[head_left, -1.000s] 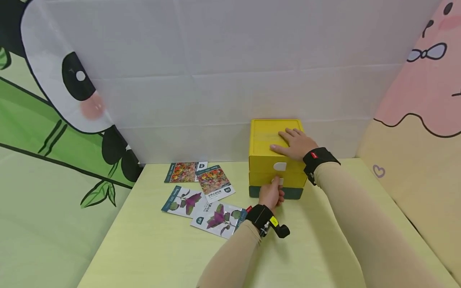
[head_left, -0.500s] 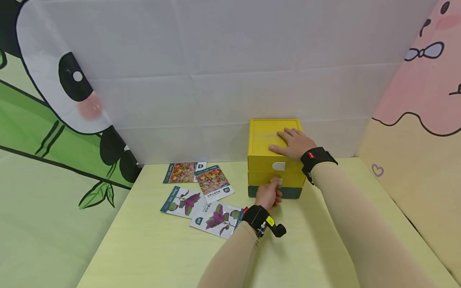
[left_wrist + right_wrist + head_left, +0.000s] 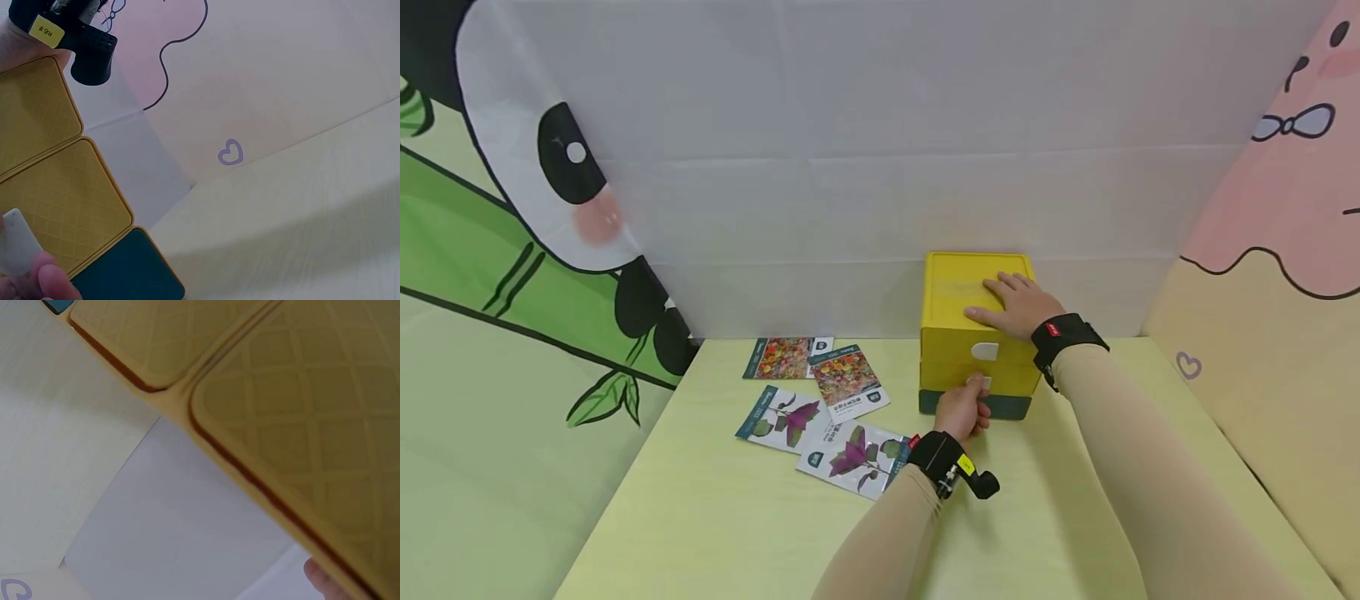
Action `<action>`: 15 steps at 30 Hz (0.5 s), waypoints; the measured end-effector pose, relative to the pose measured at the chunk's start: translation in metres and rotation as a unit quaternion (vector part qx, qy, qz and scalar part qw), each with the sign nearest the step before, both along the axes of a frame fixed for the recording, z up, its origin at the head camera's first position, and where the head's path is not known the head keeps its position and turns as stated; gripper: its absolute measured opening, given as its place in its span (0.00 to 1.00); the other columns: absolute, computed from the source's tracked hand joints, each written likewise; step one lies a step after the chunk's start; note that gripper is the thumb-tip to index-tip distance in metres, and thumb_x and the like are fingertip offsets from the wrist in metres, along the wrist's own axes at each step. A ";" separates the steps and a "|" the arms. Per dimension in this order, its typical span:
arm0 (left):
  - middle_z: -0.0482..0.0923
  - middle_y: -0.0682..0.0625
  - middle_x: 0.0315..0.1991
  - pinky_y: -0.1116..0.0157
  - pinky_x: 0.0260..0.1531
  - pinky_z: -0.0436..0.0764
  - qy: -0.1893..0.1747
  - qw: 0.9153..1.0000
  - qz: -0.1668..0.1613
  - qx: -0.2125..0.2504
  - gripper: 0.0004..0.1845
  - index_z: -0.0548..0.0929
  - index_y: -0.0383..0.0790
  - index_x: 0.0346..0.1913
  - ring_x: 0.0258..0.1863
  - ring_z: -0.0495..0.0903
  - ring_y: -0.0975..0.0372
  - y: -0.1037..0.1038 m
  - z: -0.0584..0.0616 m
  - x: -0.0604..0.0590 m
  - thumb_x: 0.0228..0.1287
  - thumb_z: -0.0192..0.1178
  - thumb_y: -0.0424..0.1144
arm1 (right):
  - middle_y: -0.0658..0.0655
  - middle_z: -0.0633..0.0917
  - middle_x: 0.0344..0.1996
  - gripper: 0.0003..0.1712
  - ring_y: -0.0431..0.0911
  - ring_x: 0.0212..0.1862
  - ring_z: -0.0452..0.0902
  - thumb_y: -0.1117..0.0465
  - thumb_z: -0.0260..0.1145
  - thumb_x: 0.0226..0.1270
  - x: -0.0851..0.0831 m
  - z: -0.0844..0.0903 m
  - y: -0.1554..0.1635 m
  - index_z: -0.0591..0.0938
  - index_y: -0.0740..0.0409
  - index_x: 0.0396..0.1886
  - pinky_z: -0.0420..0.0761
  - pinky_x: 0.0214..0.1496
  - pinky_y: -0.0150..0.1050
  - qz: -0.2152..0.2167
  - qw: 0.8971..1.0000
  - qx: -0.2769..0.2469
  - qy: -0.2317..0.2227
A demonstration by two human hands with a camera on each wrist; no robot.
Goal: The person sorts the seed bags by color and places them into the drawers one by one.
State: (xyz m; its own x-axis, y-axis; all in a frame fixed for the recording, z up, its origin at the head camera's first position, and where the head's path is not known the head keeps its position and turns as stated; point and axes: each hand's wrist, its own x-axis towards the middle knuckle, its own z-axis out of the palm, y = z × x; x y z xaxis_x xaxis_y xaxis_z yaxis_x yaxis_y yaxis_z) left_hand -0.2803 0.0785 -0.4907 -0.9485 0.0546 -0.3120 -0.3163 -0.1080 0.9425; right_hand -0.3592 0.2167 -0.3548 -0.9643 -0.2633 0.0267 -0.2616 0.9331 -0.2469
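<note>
Near the back of the surface, seemingly unmoved since half a second ago: a yellow box, with the left hand clamped on its lower white tab and the right hand flat on top, fingers apart. To the left, four packets, likewise unmoved. Close behind the box, a white sheet. Toward the near left, broad room; narrower along the right edge.

The left hand curls; the right hand spreads.
</note>
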 end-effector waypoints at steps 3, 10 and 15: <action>0.73 0.51 0.18 0.70 0.14 0.68 -0.001 1.000 -0.002 0.004 0.26 0.84 0.39 0.39 0.14 0.69 0.63 0.000 0.001 0.000 0.66 0.54 0.61 | 0.66 0.53 0.74 0.51 0.64 0.73 0.43 0.26 0.46 0.64 0.002 0.002 -0.001 0.57 0.55 0.75 0.48 0.69 0.62 -0.002 1.000 -0.001 -0.001; 0.72 0.51 0.18 0.71 0.13 0.67 -0.010 1.000 0.008 0.003 0.25 0.84 0.39 0.39 0.13 0.68 0.63 -0.001 0.004 0.003 0.66 0.55 0.60 | 0.66 0.52 0.74 0.52 0.64 0.73 0.42 0.24 0.45 0.63 -0.001 -0.001 -0.001 0.57 0.55 0.75 0.47 0.69 0.62 0.004 1.000 -0.003 -0.003; 0.72 0.51 0.17 0.72 0.13 0.67 -0.013 1.000 0.018 0.002 0.25 0.84 0.37 0.39 0.13 0.68 0.64 0.002 0.005 0.006 0.66 0.55 0.59 | 0.67 0.51 0.74 0.54 0.64 0.73 0.41 0.22 0.43 0.62 -0.003 -0.005 0.000 0.56 0.55 0.76 0.46 0.69 0.63 0.007 1.000 0.001 -0.008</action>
State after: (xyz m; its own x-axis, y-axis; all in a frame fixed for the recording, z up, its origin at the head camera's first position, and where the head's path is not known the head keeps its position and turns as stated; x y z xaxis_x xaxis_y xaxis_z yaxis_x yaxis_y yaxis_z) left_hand -0.2741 0.0806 -0.4856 -0.9413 0.0209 -0.3371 -0.3370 -0.1228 0.9335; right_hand -0.3618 0.2172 -0.3593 -0.9609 -0.2765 0.0106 -0.2703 0.9299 -0.2494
